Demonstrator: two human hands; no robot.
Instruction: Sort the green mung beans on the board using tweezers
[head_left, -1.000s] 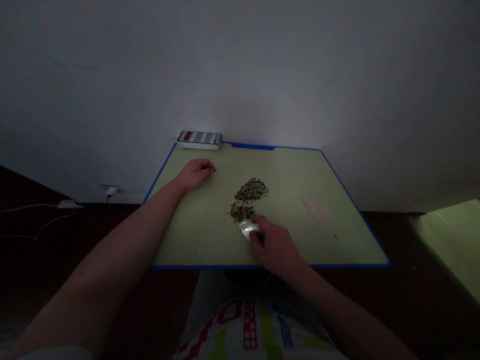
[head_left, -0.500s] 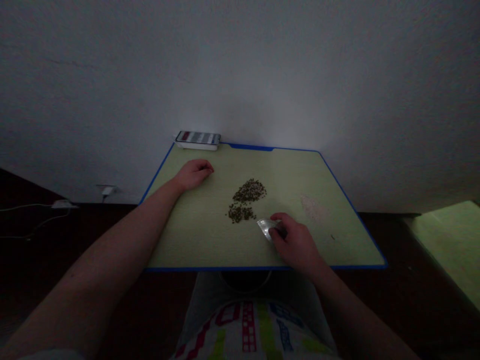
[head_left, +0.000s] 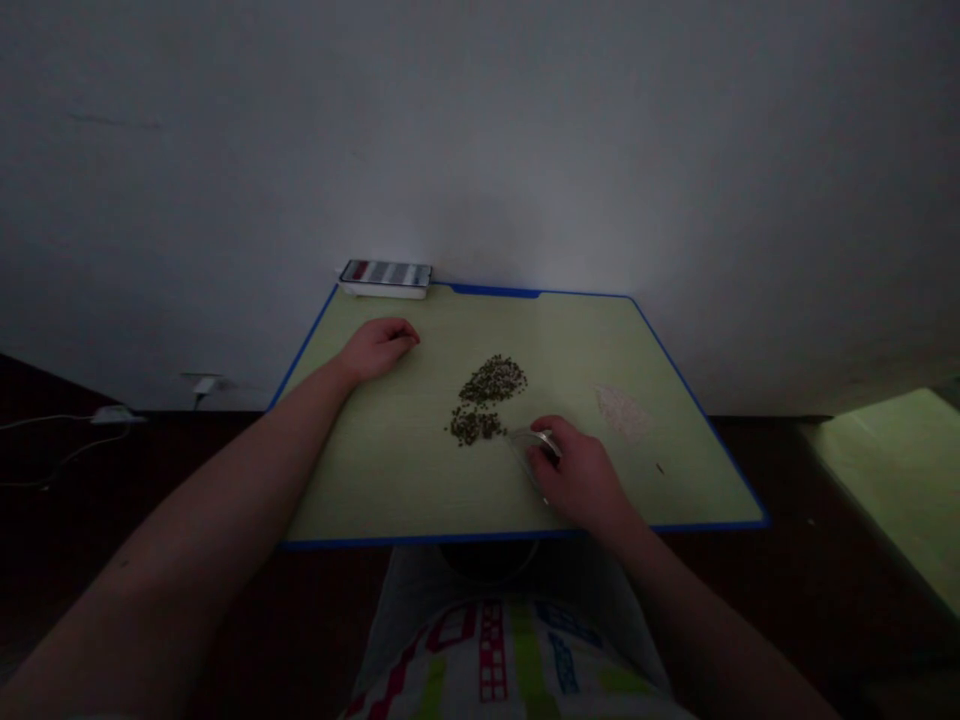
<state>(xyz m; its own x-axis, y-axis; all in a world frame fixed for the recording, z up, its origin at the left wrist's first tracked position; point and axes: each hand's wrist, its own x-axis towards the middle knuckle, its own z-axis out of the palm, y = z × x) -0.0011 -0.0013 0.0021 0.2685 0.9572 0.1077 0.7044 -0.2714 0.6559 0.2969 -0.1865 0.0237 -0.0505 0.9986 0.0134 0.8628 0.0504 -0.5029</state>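
My right hand point(head_left: 581, 475) pinches a thin, clear, half-round plastic piece point(head_left: 531, 462) that looks like a protractor. It is tilted, and its left tip is close to the lower pile of small dark beans or seeds point(head_left: 474, 427). Just behind that lies a larger pile of the same dark grains point(head_left: 495, 379), almost joined to it. On the far left of the board, my left hand point(head_left: 380, 347) rests with its fingers curled in and nothing visible in them. A patch of pale grains point(head_left: 622, 413) is spread to the right of my right hand.
The pale green board point(head_left: 405, 490) has a blue rim. A phone point(head_left: 386, 272) lies on a white box point(head_left: 384, 290) at its back left corner, against the wall. One small dark sliver point(head_left: 660, 468) sits near the right edge. Cables and a plug point(head_left: 206, 385) are at the left.
My right hand has tilted the clear piece, so it now appears more edge-on. The whole view has shifted slightly. My left hand and the piles look unchanged on the board.
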